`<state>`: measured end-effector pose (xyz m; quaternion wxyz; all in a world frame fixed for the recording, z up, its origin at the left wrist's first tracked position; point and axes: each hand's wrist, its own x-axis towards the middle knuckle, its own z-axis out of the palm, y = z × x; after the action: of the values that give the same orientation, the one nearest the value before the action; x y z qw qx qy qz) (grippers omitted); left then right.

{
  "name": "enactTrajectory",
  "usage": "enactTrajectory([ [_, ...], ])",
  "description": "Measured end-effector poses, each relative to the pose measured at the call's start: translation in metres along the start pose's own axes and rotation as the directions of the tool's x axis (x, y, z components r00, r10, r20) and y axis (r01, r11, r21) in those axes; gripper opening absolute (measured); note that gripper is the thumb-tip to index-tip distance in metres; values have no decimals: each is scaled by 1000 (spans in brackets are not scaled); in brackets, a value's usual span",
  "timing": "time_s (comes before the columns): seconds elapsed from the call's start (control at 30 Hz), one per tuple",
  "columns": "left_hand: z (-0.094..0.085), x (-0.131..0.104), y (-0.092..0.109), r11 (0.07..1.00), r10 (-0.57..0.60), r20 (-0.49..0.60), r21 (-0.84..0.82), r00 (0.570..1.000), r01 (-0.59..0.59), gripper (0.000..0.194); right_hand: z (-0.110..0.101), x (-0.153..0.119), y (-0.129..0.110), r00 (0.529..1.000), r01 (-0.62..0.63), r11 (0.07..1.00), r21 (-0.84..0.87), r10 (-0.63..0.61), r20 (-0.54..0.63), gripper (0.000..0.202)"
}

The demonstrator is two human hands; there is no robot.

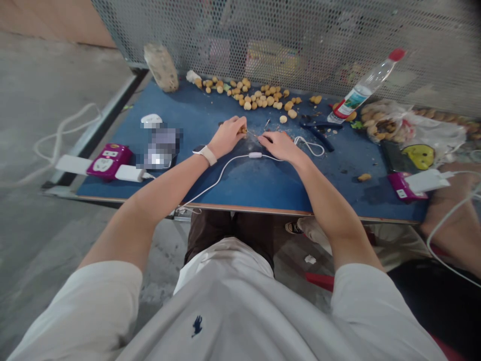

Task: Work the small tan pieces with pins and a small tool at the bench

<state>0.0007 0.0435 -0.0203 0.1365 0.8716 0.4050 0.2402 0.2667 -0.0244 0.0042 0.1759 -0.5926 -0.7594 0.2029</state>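
My left hand (230,134), with a pale-banded watch on its wrist, pinches a small tan, nut-like piece (244,130) that its fingers partly cover. Facing it, my right hand (278,144) is closed around a thin tool (255,135), whose slim tip points at the piece. The tool's handle is mostly hidden in my fingers. Just in front of both hands, a white cord with an inline switch (255,155) crosses the blue tabletop (248,183). Beyond them lies a long pile of small round tan nut-like pieces (263,98).
Blue-handled pliers (319,134) lie to the right, near a red-capped bottle (363,93) and a plastic bag (417,125). Purple power adapters (109,161) sit at both sides. A cloudy container (161,67) stands back left. Perforated metal mesh (240,40) borders the rear; another person's arm (453,215) is at right.
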Motion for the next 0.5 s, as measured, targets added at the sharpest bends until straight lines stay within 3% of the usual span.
enactTrajectory([
  [0.2, 0, -1, 0, 1000, 27, 5, 1, 1000, -27, 31, 0, -1, -1, 1000, -10, 1000, -26, 11, 6, 46],
  [0.5, 0, -2, 3, 998, 20, 24, 59, 999, -22, 27, 0, 1, 0, 999, -17, 999, -40, 18, 27, 50],
])
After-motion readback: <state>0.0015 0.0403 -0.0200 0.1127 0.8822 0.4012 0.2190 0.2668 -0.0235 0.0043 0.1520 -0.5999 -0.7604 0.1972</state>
